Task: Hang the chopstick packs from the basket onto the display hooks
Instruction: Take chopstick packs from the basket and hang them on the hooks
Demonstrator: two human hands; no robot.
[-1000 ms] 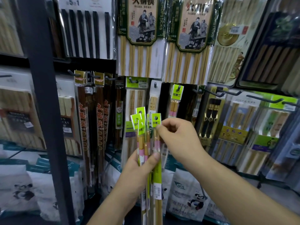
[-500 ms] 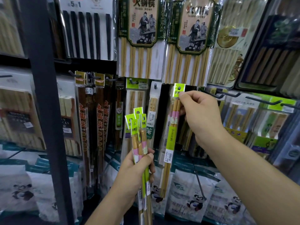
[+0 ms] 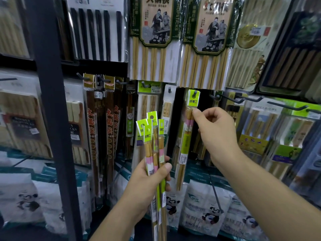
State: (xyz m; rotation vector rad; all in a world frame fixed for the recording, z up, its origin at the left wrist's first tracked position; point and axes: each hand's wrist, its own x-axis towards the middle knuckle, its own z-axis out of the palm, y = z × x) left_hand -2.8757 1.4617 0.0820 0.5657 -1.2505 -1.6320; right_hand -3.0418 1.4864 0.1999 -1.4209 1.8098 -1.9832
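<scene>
I see my left hand [image 3: 147, 181] wrapped round the pack bundle [image 3: 153, 136], whose lower ends are cut off. Right hand [image 3: 215, 134] curled, fingertip at the edge of the hung pack [image 3: 187, 141], which is on the hook [image 3: 195, 93]; pinch unclear. Dark gap behind those fingers.

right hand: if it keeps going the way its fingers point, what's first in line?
The hung green-header pack: the right hand points its fingertips left at the pack's right edge, just under the header, touching or nearly so; depth is unclear.
</scene>
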